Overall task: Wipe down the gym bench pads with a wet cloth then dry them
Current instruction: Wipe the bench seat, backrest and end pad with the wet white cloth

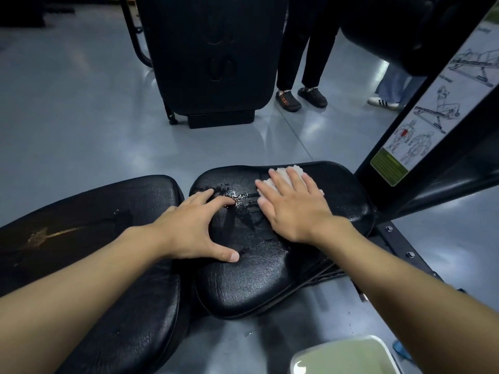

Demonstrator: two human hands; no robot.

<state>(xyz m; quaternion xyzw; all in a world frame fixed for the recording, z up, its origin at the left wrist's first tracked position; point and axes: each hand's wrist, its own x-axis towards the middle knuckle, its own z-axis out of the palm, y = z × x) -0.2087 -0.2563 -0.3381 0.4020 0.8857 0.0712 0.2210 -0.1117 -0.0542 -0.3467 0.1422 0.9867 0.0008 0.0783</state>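
While the cloth (pixel 295 168) is pressed onto the far part of the seat pad (pixel 256 282) by the right grip (pixel 293 203), whose fingers are laid straight and spread over it rather than curled round it, pressure is judged to be spread wide for wiping. The left grip (pixel 189 230) is planted on the same pad's left side, fingers arched, thumb splayed, nothing held, probably as a brace. A wet sheen (pixel 240 197) is seen between the 2 grips. The cloth is bunched and mostly hidden, so its long axis cannot be told. The pad's long axis runs away toward the far right, broader end farthest. 1 longer pad (pixel 81 230) lies just beside it, and a pale basin (pixel 348 354) is kept near.
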